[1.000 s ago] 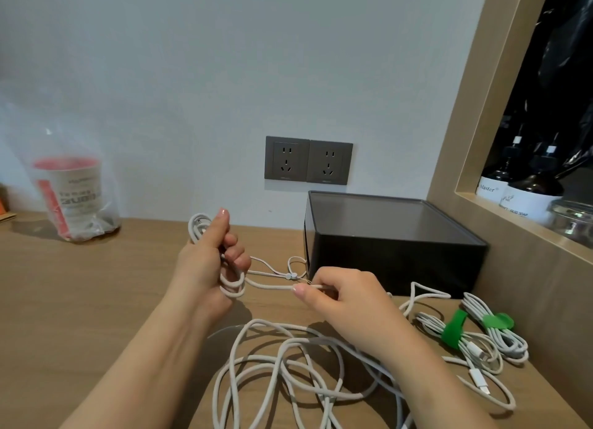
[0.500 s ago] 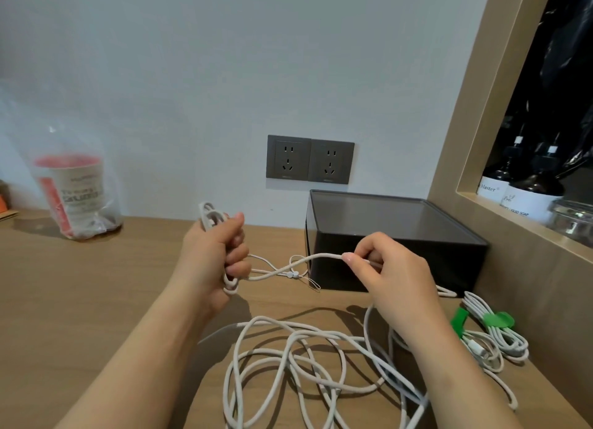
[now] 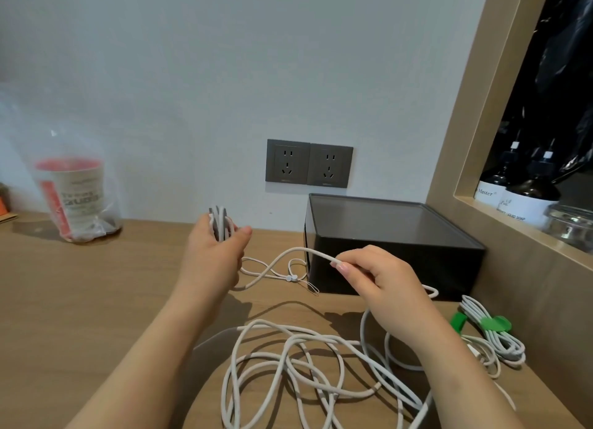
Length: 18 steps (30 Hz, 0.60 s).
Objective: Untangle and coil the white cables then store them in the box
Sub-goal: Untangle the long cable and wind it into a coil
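A single head-worn camera looks forward and down over the bench (image 3: pixel 80 300). It sits close above both forearms, facing the wall (image 3: pixel 224 75).

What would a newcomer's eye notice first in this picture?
Centre: the left hand grips a small cable coil, and the right hand pinches the strand leading to it. Below, a loose white tangle sprawls on the wooden table, near the black box.

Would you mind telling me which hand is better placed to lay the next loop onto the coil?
Probably right: the right hand pinches the loose cable leading to the coil the left hand grips.
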Each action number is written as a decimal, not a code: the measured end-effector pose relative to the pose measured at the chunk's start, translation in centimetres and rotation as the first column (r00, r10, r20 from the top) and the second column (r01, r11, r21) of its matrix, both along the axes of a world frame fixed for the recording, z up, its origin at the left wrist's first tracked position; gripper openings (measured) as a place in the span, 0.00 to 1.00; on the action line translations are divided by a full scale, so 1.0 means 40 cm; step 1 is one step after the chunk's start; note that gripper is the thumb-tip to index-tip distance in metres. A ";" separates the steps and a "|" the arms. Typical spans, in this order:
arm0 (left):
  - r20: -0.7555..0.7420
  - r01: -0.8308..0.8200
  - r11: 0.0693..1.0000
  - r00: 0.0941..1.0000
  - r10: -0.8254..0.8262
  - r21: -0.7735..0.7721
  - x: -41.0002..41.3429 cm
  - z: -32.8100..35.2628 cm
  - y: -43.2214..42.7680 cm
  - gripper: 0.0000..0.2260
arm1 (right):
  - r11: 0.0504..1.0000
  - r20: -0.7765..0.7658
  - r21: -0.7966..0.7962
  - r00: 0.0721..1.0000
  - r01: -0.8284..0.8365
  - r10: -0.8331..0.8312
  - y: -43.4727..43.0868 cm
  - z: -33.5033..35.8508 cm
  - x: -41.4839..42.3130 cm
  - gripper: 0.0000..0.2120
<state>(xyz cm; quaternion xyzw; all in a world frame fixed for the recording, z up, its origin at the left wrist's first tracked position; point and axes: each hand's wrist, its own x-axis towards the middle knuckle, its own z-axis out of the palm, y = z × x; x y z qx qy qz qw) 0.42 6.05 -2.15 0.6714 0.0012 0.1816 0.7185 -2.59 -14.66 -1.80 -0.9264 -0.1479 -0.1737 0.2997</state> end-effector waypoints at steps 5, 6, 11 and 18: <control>-0.145 0.255 0.889 0.933 -0.330 -0.379 -0.010 0.009 -0.006 0.07 | 0.999 -0.002 0.028 1.000 -0.017 0.017 0.004 -0.009 0.005 0.12; -0.169 0.283 0.883 0.916 -0.365 -0.375 -0.011 0.008 -0.008 0.07 | 0.999 0.004 0.033 1.000 -0.012 0.012 0.007 -0.012 0.006 0.12; -0.214 0.446 0.840 0.828 -0.519 -0.310 -0.038 0.009 -0.028 0.14 | 0.996 0.056 0.094 0.998 0.002 -0.008 0.034 -0.021 0.001 0.11; -0.185 0.425 0.867 0.859 -0.477 -0.259 -0.037 0.011 -0.035 0.14 | 0.972 0.134 0.228 0.991 -0.053 0.022 0.049 -0.019 -0.010 0.09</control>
